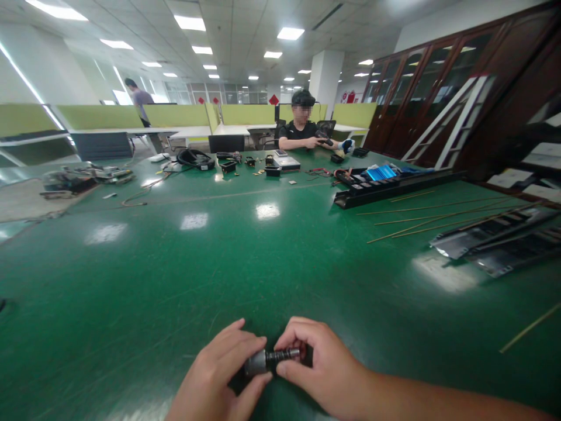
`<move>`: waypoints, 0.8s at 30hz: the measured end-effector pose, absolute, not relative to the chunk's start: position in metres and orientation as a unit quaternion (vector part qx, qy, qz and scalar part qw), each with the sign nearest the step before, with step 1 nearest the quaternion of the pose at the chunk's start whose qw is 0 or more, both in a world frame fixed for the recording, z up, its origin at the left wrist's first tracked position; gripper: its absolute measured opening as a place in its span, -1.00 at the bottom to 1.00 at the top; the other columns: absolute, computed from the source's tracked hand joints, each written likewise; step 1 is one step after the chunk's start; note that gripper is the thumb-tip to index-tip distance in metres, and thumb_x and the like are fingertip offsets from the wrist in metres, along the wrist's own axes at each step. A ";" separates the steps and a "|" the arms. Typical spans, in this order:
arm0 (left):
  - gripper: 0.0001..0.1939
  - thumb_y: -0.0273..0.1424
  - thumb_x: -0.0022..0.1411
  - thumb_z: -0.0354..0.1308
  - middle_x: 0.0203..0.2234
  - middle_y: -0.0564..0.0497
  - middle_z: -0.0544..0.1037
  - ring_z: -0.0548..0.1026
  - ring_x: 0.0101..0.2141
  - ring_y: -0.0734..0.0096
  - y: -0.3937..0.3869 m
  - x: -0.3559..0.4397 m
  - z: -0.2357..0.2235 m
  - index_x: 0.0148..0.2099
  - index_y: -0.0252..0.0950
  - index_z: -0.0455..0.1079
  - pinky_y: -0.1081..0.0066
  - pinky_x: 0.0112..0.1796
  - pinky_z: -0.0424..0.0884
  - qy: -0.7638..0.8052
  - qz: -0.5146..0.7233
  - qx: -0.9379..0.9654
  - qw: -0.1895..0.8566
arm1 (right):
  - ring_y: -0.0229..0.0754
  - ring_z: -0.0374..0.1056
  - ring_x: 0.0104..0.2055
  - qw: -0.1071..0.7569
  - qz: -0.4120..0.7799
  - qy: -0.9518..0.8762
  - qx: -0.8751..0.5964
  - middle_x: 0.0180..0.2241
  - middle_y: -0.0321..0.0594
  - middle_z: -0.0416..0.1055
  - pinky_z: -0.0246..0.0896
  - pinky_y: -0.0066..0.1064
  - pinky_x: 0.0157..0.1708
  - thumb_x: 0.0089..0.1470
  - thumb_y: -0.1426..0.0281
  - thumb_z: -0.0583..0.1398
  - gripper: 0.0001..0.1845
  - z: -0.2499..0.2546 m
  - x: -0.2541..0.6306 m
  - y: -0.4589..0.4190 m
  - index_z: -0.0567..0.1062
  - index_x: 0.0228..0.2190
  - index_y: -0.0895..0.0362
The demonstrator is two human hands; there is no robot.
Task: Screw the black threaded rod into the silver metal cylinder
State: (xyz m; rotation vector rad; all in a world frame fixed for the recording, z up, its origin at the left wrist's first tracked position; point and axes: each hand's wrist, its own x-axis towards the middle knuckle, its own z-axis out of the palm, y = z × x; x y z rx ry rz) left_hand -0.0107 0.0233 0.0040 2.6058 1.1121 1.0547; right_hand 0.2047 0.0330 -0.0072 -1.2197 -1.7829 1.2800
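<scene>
Close to me, low over the green table, is a small metal part point(258, 362). It has a wide grey cylinder at one end and a narrower, dark ribbed shaft that ends in a bright tip; I cannot make out its exact kind. My left hand point(219, 368) is closed around the wide cylinder, thumb below and fingers above. The ribbed shaft lies between the thumb and curled fingers of my right hand point(313, 356). Part of the cylinder is hidden behind my left fingers.
The green table point(245, 263) stretches away. Thin rods point(421, 219) and black metal channels point(390, 188) lie at the right. Small black housings point(272, 171) stand at the far side, where a co-worker point(302, 126) handles a dark tool. Assorted parts point(87, 175) lie far left.
</scene>
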 end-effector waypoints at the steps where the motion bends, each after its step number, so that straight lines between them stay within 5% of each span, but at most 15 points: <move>1: -0.67 -0.43 0.18 0.21 -0.23 -0.01 0.62 0.60 -0.13 0.24 0.023 -0.010 0.003 0.02 -0.20 0.40 0.17 0.04 0.50 0.369 0.348 0.860 0.058 | -0.26 0.33 -0.37 0.310 0.485 -0.676 -0.461 -0.42 -0.31 0.40 0.17 -0.47 -0.36 -0.09 0.52 0.29 -0.87 -0.007 0.205 0.033 0.55 -0.38 0.14; 24: -0.68 -0.42 0.21 0.18 -0.23 0.00 0.62 0.59 -0.12 0.23 0.024 -0.014 0.007 0.03 -0.18 0.38 0.16 0.03 0.51 0.366 0.353 0.860 0.036 | -0.28 0.27 -0.40 0.309 0.480 -0.681 -0.458 -0.49 -0.33 0.35 0.11 -0.47 -0.39 0.06 0.35 0.26 -0.88 -0.007 0.207 0.035 0.54 -0.42 0.15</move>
